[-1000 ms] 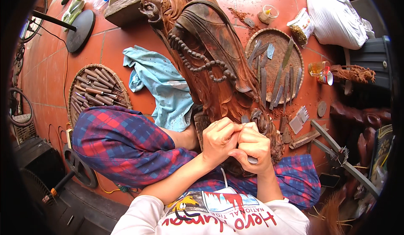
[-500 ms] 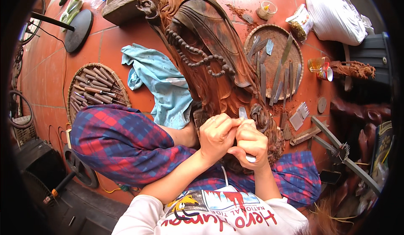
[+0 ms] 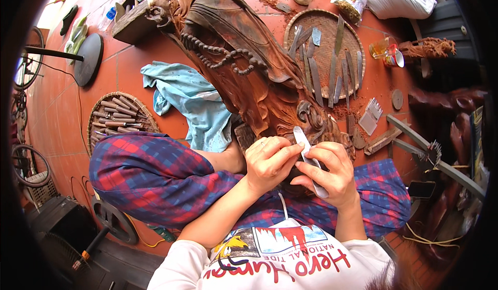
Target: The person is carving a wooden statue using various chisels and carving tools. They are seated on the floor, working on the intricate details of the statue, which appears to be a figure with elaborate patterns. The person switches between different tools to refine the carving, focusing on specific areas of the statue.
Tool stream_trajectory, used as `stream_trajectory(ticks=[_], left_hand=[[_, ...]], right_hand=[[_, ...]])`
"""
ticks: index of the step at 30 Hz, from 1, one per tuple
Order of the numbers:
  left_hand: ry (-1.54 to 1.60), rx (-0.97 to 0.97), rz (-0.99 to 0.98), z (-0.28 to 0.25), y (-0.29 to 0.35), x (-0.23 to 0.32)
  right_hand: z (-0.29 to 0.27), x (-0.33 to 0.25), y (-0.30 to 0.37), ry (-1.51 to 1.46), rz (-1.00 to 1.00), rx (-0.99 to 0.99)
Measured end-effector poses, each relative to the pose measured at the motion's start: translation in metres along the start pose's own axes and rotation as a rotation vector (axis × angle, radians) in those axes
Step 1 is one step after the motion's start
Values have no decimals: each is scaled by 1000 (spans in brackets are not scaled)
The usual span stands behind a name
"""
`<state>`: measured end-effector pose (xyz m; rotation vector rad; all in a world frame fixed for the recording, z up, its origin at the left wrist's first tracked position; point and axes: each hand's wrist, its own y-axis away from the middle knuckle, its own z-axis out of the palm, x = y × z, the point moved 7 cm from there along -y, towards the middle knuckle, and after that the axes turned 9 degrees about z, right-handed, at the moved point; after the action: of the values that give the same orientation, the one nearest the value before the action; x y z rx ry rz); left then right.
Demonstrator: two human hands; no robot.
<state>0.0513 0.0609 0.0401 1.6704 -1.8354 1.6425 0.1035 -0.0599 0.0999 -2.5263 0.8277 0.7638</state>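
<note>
A narrow, flat, pale grey strip (image 3: 300, 136) with a rounded far end slants between my hands; I cannot tell whether it is metal or folded abrasive. My right hand (image 3: 332, 173) grips it between thumb and fingers, and its lower end sticks out below them. Curled closed, my left hand (image 3: 267, 164) pinches at the strip's left edge. Just beyond lies a large carved wooden figure (image 3: 236, 35) in draped robes with a bead string, tilted away from me. Its scrolled base (image 3: 311, 118) is closest to my hands and partly hidden behind them.
A round woven tray (image 3: 324, 22) with flat metal blades lies at far right, a basket (image 3: 150, 118) of wooden-handled tools at left. A blue cloth (image 3: 199, 108) lies beside my foot. Glass cup (image 3: 381, 47), grey metal frame (image 3: 415, 137) and wooden block (image 3: 381, 140) stand or lie at right.
My right hand has opened its grip somewhat and shifted right, exposing more of the strip. The left hand stays near the strip. The whole view has shifted slightly.
</note>
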Motion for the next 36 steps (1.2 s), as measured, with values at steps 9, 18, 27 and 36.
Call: stream_trajectory(ticks=[9,18,27,36], left_hand=[[20,-38,142,2,-1,31],[611,-214,-715,9,12,60],[306,-149,139,2,-27,117],[103,-192,212,37,-20,81]], right_hand=[[-28,5,14,-105,-34,-209],[-26,-1,23,128,-168,21],[-27,19,21,-22,41,133],[18,39,3,-150,55,242]])
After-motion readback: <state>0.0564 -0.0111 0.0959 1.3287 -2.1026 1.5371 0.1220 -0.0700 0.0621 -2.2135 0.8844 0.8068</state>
